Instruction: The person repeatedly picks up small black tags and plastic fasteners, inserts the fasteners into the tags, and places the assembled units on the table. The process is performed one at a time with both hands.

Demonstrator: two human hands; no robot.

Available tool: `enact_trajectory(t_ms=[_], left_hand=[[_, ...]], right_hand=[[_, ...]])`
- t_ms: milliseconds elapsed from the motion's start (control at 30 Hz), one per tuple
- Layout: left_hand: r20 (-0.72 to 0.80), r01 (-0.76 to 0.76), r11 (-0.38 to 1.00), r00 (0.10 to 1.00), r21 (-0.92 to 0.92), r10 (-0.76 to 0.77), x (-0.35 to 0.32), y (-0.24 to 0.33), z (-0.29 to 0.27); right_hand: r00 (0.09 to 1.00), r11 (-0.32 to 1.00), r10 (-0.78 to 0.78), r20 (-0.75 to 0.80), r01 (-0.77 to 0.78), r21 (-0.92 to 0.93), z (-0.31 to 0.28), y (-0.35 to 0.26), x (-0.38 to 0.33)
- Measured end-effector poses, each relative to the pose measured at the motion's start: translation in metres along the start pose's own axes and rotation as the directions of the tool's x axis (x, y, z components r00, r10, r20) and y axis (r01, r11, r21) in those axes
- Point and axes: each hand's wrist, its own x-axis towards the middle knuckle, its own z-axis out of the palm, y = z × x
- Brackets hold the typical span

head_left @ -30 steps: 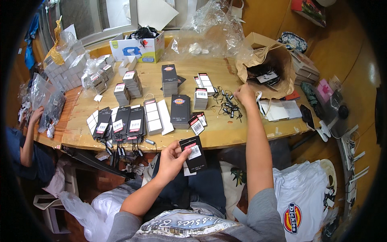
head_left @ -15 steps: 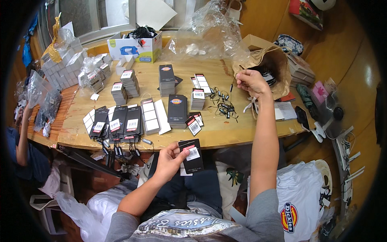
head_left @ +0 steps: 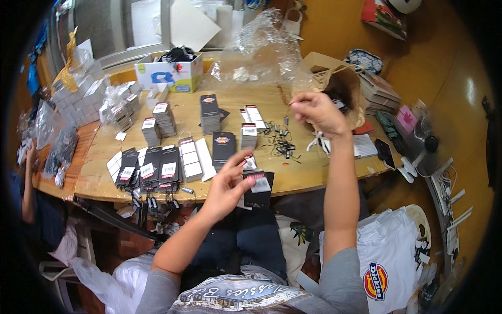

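My left hand (head_left: pixel 226 189) grips a black hang tag (head_left: pixel 261 198) with a white barcode sticker on it; the thumb presses its face and the index finger is raised. A white piece shows partly behind the tag. Above the right part of the table, my right hand (head_left: pixel 320 116) is pinched on a thin string, barely visible at its fingertips. Below and left of that hand lies a loose heap of black tag strings (head_left: pixel 282 148). Stacks of black tags (head_left: pixel 224 148) and a stack of barcode-stickered tags (head_left: pixel 249 137) stand beyond my left hand.
Fanned tags with strings (head_left: pixel 168 165) lie along the table's front left edge. A brown paper bag (head_left: pixel 357 94) stands behind my right hand. Farther back are a printed carton (head_left: pixel 183 78), clear plastic (head_left: pixel 261 57) and piled white boxes (head_left: pixel 78 107). Another person's arm (head_left: pixel 29 183) is at far left.
My right hand has come slightly left and down, away from the paper bag's mouth. My left hand has risen toward the table edge with the tag, its index finger now lifted.
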Motion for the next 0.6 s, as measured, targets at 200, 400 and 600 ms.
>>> enact_trajectory(t_ms=[200,400,600], left_hand=[[0.148,0.062,0.996,0.986,0.069,-0.072,0.048,-0.015,0.008],[0.131,0.181,0.983,0.974,0.041,-0.185,0.024,0.003,-0.011],[0.233,0.241,0.970,0.944,-0.009,-0.233,-0.013,0.031,-0.014]], right_hand=[[0.971,0.987,-0.125,0.206,0.143,-0.073,0.040,-0.012,-0.043],[0.955,0.736,-0.279,-0.096,0.149,-0.661,0.026,0.015,-0.094],[0.866,0.935,-0.238,-0.439,0.081,-0.345,0.014,0.053,-0.128]])
